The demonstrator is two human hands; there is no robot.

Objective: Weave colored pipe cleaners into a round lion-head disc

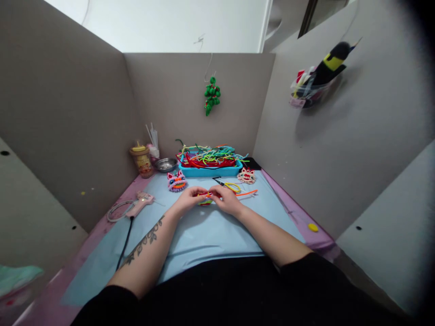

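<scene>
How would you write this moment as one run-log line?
left hand: holds multicolored craft piece | right hand: holds same piece | yellow-handled scissors: lie beyond right hand

Left grip [189, 200] close beside right grip [227, 200]

Grey partitions boxed in a covered worktop [268, 194] on three sides.

The left partition [68, 90] and right partition [340, 158] met the back partition [163, 86] at its two ends, all plain and matte. Lower down, a paler left panel [30, 208] and right panel [394, 240] bore small dark round spots. A blue sheet [217, 242], creased near the front, lay over a pink cover [299, 222] that showed along both sides. Above the back partition rose a bright white wall [190, 22], with a dark frame [307, 18] farther right. The light was soft, leaving a faint shadow on the right partition. At lower right, a dark strip [370, 280] was too dim to identify.
</scene>
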